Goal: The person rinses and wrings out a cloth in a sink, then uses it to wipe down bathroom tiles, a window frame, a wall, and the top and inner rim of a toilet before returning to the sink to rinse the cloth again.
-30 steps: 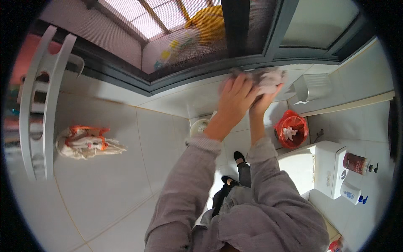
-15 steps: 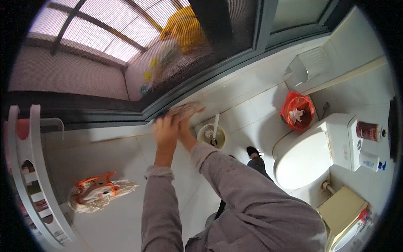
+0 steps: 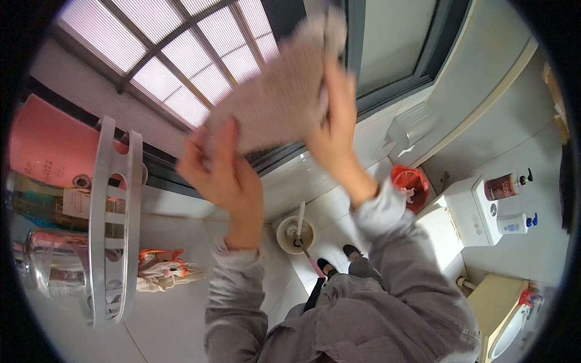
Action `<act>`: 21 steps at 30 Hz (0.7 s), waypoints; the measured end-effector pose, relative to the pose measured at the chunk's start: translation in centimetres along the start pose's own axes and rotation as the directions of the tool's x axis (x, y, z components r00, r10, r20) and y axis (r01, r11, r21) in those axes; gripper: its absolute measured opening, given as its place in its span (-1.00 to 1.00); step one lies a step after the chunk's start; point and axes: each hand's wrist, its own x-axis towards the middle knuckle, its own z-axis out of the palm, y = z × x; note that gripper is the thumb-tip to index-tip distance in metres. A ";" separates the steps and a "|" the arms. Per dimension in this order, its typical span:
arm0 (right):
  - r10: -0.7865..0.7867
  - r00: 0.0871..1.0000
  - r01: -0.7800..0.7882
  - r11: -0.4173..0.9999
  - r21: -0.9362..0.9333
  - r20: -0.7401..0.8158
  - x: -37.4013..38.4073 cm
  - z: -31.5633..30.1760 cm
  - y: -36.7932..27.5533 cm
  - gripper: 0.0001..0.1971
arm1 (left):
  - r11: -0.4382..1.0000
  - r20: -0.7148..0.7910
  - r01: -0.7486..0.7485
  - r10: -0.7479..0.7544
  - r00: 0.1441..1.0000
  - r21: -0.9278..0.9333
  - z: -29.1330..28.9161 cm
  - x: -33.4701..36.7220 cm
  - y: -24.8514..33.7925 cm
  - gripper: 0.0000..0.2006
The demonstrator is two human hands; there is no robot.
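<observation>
A greyish-beige cloth (image 3: 275,100), smeared by motion, is spread up in front of the window screen (image 3: 157,60). My left hand (image 3: 225,172) pinches its lower left edge between thumb and fingers. At the cloth's right side, my right hand (image 3: 331,130) is closed on the edge, its fingers partly hidden by the fabric. Below and behind my hands runs the dark window frame (image 3: 281,158) with the pale sill beneath it.
A white rack (image 3: 115,230) with bottles and a pink container (image 3: 51,145) stands close at the left. Below are a brush bucket (image 3: 290,245), a red-lined bin (image 3: 399,175) and a toilet (image 3: 442,233). Pump bottles (image 3: 505,186) stand on its tank.
Both hands have lifted the cloth off the sill and up before the window, moving apart and spreading it. The view has shifted, bringing more of the left rack in.
</observation>
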 end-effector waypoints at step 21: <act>0.237 0.854 -0.022 0.906 -0.422 0.463 -17.3 -0.4 5.0 -0.46 | 0.999 0.600 -0.027 0.035 0.799 -0.023 3.5 -13.4 -4.6 -0.74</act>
